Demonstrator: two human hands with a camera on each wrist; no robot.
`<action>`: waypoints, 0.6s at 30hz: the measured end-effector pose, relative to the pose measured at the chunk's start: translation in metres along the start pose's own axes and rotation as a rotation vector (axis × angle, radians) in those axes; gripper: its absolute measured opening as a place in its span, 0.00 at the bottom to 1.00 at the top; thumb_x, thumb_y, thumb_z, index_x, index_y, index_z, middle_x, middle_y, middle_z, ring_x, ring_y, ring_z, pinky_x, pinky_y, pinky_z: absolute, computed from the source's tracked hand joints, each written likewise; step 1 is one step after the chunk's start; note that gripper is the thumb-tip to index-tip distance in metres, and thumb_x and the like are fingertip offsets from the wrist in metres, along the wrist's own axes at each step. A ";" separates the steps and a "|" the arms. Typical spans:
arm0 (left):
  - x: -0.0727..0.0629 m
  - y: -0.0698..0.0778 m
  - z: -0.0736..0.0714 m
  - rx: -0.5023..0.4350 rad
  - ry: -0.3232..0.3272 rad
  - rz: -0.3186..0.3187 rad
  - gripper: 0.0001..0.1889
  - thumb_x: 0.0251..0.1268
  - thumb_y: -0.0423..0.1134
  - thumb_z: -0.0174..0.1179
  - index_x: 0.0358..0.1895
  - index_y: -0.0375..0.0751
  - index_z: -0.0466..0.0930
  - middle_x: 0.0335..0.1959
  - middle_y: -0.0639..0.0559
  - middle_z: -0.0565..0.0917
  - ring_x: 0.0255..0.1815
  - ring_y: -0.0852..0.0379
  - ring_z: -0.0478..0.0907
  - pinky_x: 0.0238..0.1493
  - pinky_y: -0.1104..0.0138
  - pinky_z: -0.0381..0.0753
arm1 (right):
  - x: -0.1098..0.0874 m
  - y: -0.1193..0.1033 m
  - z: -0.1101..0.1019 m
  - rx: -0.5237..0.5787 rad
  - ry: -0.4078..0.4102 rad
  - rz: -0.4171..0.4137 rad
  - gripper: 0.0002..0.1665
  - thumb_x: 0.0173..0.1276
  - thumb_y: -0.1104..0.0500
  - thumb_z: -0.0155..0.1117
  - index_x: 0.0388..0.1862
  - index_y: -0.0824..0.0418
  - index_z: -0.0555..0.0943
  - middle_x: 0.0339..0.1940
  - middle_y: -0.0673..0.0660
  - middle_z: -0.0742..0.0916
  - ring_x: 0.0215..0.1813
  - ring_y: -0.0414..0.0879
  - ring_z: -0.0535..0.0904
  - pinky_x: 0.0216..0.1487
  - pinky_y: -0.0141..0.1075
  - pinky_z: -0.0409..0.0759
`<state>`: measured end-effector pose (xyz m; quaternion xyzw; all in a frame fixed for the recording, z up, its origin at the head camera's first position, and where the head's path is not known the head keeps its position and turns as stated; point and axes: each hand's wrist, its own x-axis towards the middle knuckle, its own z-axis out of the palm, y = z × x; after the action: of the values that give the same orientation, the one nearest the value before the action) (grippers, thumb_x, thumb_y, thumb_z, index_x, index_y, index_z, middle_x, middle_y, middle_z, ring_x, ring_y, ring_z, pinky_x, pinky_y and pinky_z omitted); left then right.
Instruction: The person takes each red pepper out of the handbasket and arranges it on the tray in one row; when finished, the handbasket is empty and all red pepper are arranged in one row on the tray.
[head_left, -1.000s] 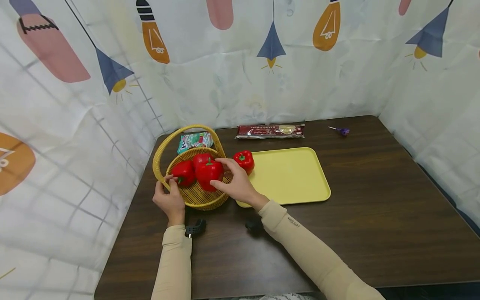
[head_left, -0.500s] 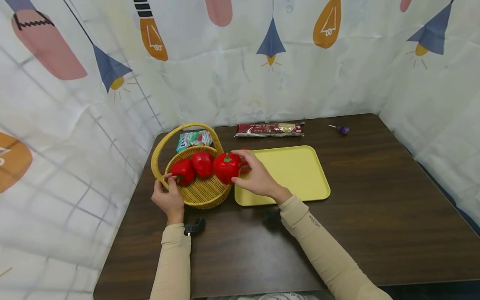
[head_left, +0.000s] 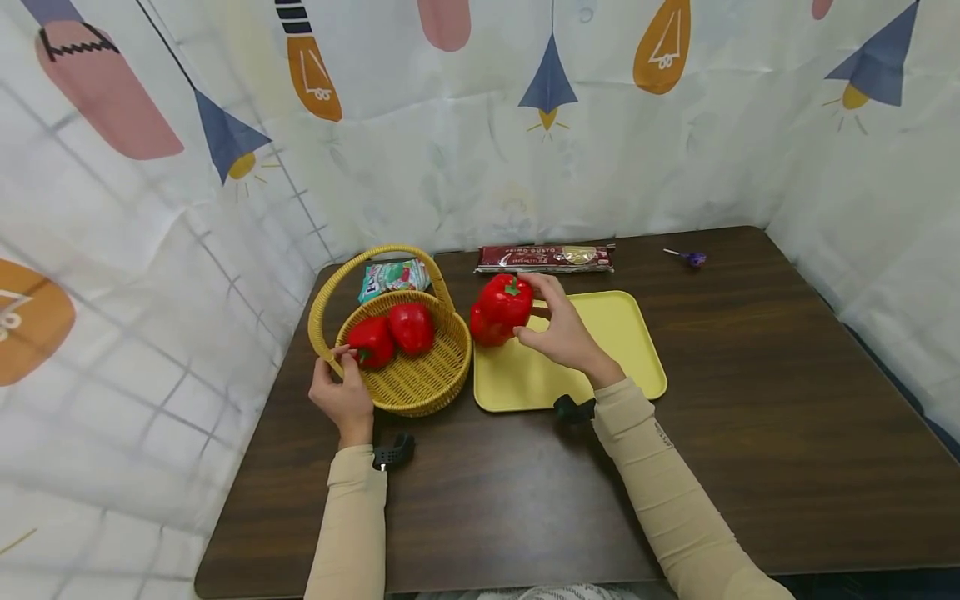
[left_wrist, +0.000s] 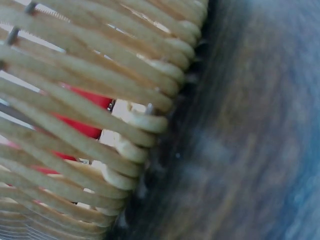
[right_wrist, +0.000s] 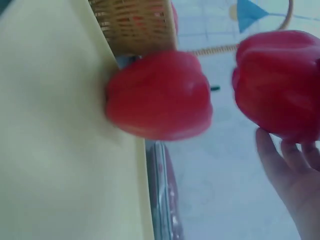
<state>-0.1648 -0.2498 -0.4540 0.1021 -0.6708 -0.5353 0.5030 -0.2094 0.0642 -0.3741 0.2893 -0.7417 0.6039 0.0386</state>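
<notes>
My right hand [head_left: 562, 329] holds a red bell pepper [head_left: 507, 300] between thumb and fingers, above the left end of the yellow tray [head_left: 600, 350]. A second bell pepper [right_wrist: 160, 95] sits on the tray beside the basket; the held one partly covers it in the head view. With its fingertips, my left hand [head_left: 343, 396] grips the wicker basket [head_left: 420, 400] at the left rim, near the foot of the handle. Inside the basket lie two more red peppers [head_left: 411, 329]. The left wrist view shows the woven basket wall [left_wrist: 90, 100] close up, with red showing through the gaps.
Behind the basket lies a teal candy packet [head_left: 393, 278]. A dark red spaghetti packet [head_left: 545, 258] is at the table's back edge, behind the tray. Farther right lies a purple lollipop [head_left: 694, 259]. A patterned curtain [head_left: 480, 167] hangs around the brown table [head_left: 750, 417].
My right hand has lifted one pepper out of the basket and carried it right, over the tray. My left hand stays on the basket rim.
</notes>
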 end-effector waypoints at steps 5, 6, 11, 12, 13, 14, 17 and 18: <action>0.000 0.000 0.000 0.002 0.005 0.005 0.08 0.64 0.25 0.55 0.38 0.21 0.81 0.33 0.29 0.83 0.36 0.48 0.82 0.51 0.71 0.75 | 0.000 0.008 -0.015 0.021 0.099 -0.022 0.42 0.55 0.74 0.63 0.70 0.70 0.64 0.63 0.70 0.68 0.62 0.61 0.69 0.60 0.59 0.72; 0.000 0.001 0.000 -0.001 0.007 0.006 0.08 0.64 0.25 0.55 0.38 0.21 0.81 0.33 0.29 0.83 0.36 0.46 0.82 0.51 0.72 0.75 | 0.000 0.009 -0.018 0.019 0.116 -0.022 0.42 0.54 0.74 0.63 0.70 0.71 0.63 0.63 0.70 0.68 0.62 0.62 0.69 0.60 0.59 0.72; 0.000 0.001 0.001 -0.013 0.007 0.004 0.08 0.64 0.25 0.55 0.38 0.20 0.80 0.33 0.28 0.83 0.37 0.36 0.80 0.49 0.72 0.76 | -0.002 0.017 -0.032 -0.009 0.174 0.005 0.43 0.53 0.75 0.63 0.71 0.72 0.62 0.64 0.70 0.67 0.63 0.60 0.69 0.62 0.59 0.70; 0.000 0.001 0.001 -0.016 0.006 0.002 0.08 0.64 0.25 0.55 0.38 0.20 0.80 0.33 0.28 0.83 0.37 0.35 0.79 0.49 0.72 0.76 | -0.003 0.018 -0.033 -0.011 0.184 0.014 0.44 0.53 0.75 0.63 0.71 0.73 0.61 0.65 0.69 0.67 0.63 0.60 0.68 0.62 0.59 0.70; 0.000 0.000 0.001 -0.012 0.007 0.001 0.08 0.64 0.25 0.55 0.39 0.20 0.80 0.33 0.28 0.83 0.37 0.35 0.79 0.49 0.72 0.76 | -0.003 0.020 -0.035 -0.017 0.194 0.022 0.44 0.53 0.75 0.63 0.71 0.73 0.61 0.65 0.69 0.67 0.63 0.60 0.68 0.62 0.58 0.70; 0.000 0.000 0.001 -0.011 0.006 -0.002 0.08 0.64 0.25 0.55 0.39 0.20 0.80 0.34 0.28 0.83 0.37 0.35 0.79 0.49 0.72 0.76 | -0.004 0.021 -0.036 -0.020 0.204 0.031 0.44 0.53 0.75 0.63 0.71 0.73 0.61 0.65 0.69 0.67 0.63 0.60 0.68 0.62 0.58 0.70; 0.000 0.000 0.001 -0.012 0.007 -0.003 0.08 0.64 0.24 0.54 0.39 0.19 0.80 0.34 0.28 0.83 0.38 0.34 0.79 0.50 0.72 0.76 | -0.004 0.025 -0.039 -0.028 0.238 0.064 0.44 0.53 0.75 0.64 0.71 0.72 0.61 0.65 0.68 0.67 0.62 0.59 0.69 0.63 0.57 0.71; 0.000 0.000 0.001 -0.013 0.008 -0.002 0.08 0.64 0.24 0.54 0.39 0.19 0.80 0.34 0.28 0.83 0.38 0.34 0.79 0.50 0.72 0.76 | -0.004 0.027 -0.041 -0.036 0.250 0.081 0.44 0.53 0.74 0.63 0.71 0.72 0.60 0.65 0.68 0.67 0.62 0.59 0.69 0.62 0.56 0.71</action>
<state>-0.1657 -0.2488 -0.4545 0.1018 -0.6654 -0.5397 0.5056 -0.2308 0.1058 -0.3885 0.1809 -0.7529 0.6228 0.1118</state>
